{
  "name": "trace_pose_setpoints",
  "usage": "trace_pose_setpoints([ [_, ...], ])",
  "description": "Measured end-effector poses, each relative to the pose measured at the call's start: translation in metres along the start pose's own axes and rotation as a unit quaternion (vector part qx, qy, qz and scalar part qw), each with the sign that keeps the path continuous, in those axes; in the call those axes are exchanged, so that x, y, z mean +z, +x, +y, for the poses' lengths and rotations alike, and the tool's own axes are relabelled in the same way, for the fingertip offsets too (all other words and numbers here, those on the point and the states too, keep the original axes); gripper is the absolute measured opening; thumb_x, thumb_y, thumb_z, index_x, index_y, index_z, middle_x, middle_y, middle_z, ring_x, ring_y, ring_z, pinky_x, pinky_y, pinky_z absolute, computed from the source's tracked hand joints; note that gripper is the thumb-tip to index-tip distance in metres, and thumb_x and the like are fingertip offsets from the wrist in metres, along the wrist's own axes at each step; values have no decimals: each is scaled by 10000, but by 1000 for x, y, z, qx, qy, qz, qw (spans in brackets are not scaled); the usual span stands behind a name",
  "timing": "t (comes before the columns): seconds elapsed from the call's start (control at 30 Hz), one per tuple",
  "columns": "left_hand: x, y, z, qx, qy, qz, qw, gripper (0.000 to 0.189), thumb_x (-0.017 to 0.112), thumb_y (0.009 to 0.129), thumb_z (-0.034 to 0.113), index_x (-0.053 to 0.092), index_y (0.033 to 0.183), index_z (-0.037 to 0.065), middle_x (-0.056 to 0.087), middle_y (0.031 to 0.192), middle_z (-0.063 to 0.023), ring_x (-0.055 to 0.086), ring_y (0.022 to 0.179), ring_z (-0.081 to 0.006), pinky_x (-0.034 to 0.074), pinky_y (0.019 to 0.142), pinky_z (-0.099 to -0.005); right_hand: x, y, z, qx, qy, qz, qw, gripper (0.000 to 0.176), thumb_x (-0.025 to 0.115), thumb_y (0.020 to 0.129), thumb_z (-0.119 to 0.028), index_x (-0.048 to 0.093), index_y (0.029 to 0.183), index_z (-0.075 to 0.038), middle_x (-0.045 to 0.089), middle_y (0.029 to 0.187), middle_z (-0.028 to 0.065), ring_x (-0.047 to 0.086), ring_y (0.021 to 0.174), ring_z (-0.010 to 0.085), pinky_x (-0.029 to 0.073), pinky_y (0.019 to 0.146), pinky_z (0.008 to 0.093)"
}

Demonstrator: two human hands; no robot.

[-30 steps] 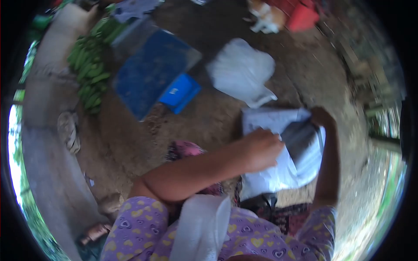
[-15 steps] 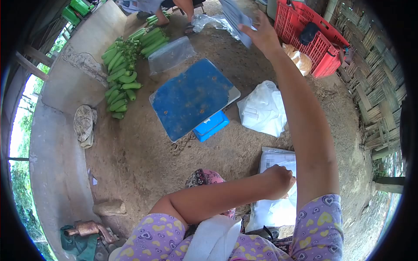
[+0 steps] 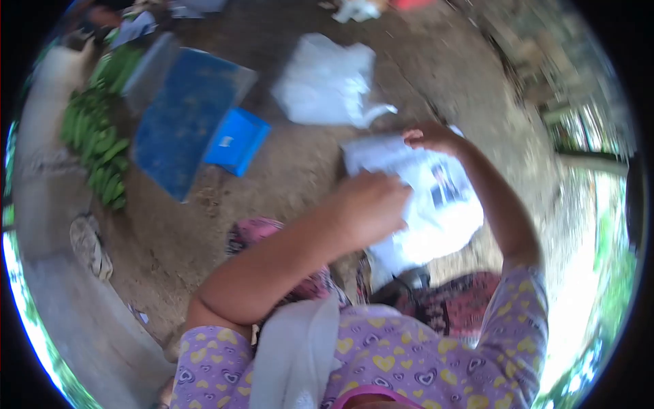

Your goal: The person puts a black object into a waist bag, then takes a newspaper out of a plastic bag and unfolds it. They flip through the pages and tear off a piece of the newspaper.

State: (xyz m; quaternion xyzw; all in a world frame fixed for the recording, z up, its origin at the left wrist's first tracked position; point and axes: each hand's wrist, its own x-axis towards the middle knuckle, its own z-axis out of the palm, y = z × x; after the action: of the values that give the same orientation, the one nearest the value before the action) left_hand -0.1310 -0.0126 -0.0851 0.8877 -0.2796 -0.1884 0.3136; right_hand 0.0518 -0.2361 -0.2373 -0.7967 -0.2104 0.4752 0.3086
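Note:
A stack of white plastic bags (image 3: 436, 228) with dark print lies on the ground at my right. My left hand (image 3: 378, 208) is over its left side with the fingers curled in; what they hold, if anything, is hidden. At the stack's upper edge is my right hand (image 3: 434, 138), its fingers loosely bent and pointing left, with nothing visible in them. To the left stands a blue weighing scale (image 3: 180, 123) with a flat, dirt-marked platform and a bright blue body (image 3: 237, 142). The view is blurred by motion.
A white plastic bag (image 3: 327, 82) sits beyond the stack. Long green vegetables (image 3: 95, 146) are piled left of the scale, by a low concrete wall (image 3: 51, 286). A clear plastic sheet (image 3: 151, 71) leans near the platform. Another person's hand (image 3: 102, 15) shows at upper left.
My right hand has come back from the far side, without the grey plastic bag, to the white stack. My left hand stays over the stack. The view has swung to the right.

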Motion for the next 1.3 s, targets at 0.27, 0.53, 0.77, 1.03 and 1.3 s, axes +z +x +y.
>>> trace_pose_setpoints([
  [0.27, 0, 18, 28, -33, 21, -92, 995, 425, 665, 819, 241, 572, 1147, -12, 588, 1148, -181, 558, 1078, -335, 441, 938, -403, 24, -115, 131, -10, -186, 27, 982, 217, 612, 857, -144, 680, 1034, -37, 686, 1032, 99, 639, 983, 202, 483, 880, 341],
  [0.53, 41, 27, 15, -105, 56, -184, 976, 428, 661, 826, 248, 562, 1159, -3, 579, 1166, -183, 536, 1114, -336, 428, 960, -401, 110, -166, 264, 198, -226, -171, 938, 342, 522, 826, -129, 641, 1143, -78, 638, 1154, 152, 608, 1057, 287, 446, 905, 388],
  [0.77, 59, 30, 5, -107, 61, -185, 975, 428, 664, 826, 261, 559, 1157, 10, 594, 1139, -187, 560, 1073, -356, 449, 923, -426, 152, -199, 271, 297, -122, 122, 939, 222, 618, 786, -195, 672, 937, -43, 672, 990, 175, 649, 923, 336, 490, 803, 422],
  [1.03, 73, 41, -7, -100, 61, -196, 974, 429, 656, 834, 268, 557, 1161, 8, 588, 1144, -201, 553, 1085, -363, 445, 936, -428, 134, -186, 290, 275, 85, 485, 826, 384, 615, 794, -194, 594, 1143, -35, 674, 931, 188, 639, 928, 349, 487, 847, 411],
  [1.3, 71, 42, -3, -122, 50, -199, 971, 432, 657, 837, 248, 552, 1177, 4, 575, 1170, -207, 540, 1107, -370, 434, 948, -416, 114, -171, 316, 272, 11, 444, 854, 326, 624, 776, -157, 672, 1078, -44, 689, 975, 158, 671, 860, 259, 509, 790, 356],
])
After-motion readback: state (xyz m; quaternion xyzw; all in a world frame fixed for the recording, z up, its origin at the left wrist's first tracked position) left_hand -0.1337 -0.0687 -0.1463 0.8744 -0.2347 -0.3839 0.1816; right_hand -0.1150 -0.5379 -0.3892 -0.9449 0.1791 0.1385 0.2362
